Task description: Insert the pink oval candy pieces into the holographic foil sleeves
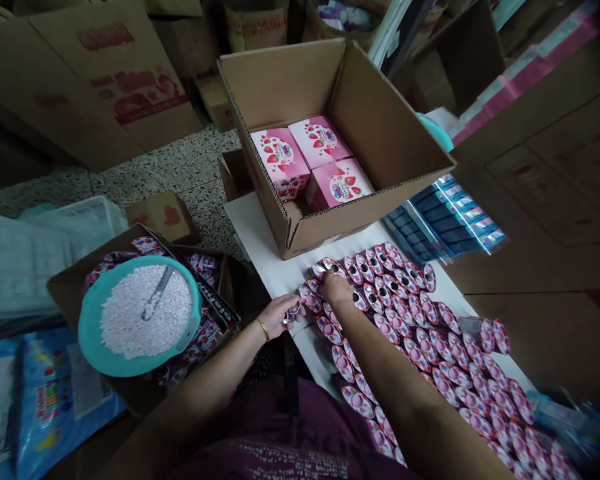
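Note:
Several rows of small oval pink containers (425, 343) stand on a white tabletop. Some in the far rows have dark round openings on top, while many nearer ones show pink round caps. My left hand (281, 316), beside the table's left edge, curls around several small shiny caps. Over the far left corner of the rows, my right hand (336, 288) has its fingers drawn together and pointing down at a container top. Whatever its fingertips hold is hidden. A gold bracelet (264, 329) circles my left wrist.
An open carton (410, 150) with 3 pink strawberry-print boxes (325, 141) stands at the table's far end. At left, a turquoise bowl (93, 343) holds pale pellets and a scoop (157, 293), above a carton of wrapped packets. Blue packs (450, 217) lie right of the carton.

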Demonstrator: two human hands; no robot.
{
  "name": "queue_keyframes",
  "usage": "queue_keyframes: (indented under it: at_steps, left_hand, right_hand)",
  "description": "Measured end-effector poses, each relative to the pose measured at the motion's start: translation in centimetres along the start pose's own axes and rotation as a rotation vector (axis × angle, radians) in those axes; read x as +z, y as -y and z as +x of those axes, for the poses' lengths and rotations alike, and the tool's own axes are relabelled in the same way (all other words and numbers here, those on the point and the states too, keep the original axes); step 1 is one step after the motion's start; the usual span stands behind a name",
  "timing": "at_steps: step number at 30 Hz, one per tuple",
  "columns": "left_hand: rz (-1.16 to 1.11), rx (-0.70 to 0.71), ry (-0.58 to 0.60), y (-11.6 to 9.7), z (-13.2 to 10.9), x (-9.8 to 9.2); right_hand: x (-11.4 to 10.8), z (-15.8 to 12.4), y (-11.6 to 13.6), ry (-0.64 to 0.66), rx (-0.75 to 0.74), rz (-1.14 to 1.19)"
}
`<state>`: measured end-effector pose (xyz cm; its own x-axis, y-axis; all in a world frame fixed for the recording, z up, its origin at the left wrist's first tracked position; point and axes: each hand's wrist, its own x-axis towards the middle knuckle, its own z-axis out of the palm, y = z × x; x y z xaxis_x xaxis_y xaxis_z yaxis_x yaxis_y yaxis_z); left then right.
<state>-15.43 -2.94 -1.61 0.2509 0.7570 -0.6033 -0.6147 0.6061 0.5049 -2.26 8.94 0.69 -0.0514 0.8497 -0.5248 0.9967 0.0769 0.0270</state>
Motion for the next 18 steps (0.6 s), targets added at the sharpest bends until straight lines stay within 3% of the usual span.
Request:
queue_keyframes:
  at_steps: [3, 5, 7, 9, 11, 13, 15, 18]
  left_hand:
    - [0.033, -0.003, 0.015, -0.1, 0.2, 0.2]
    - [0.083, -0.025, 0.019, 0.1, 0.3, 0.5]
    - [0.123, -0.048, 0.023, 0.7, 0.6, 1.1]
    - [0.146, -0.077, 0.055, 1.3, 0.9, 2.1]
    - [0.157, -0.119, 0.099, 2.0, 1.1, 3.4]
    - [0.15, -0.154, 0.129, 2.5, 1.3, 4.7]
    - [0.108, -0.163, 0.147, 2.6, 1.6, 5.9]
    - [0.019, -0.177, 0.202, 2.4, 2.2, 6.7]
  right_hand:
    - [0.5, -1.3, -0.8, -0.075, -0.046, 0.078]
    - [1.2, -2.8, -1.4, -0.158, -0.131, 0.267]
    - [2.3, -4.4, -2.2, -0.156, -0.281, 0.517]
    - [3.4, -5.7, -3.1, -0.023, -0.361, 0.759]
    - [4.2, -6.5, -4.2, 0.159, -0.325, 0.956]
    - [4.3, -6.9, -5.6, 0.258, -0.294, 1.076]
    - [3.8, -7.0, -7.1, 0.202, -0.321, 1.05]
    - [2.2, -6.1, -9.2, -0.084, -0.215, 0.792]
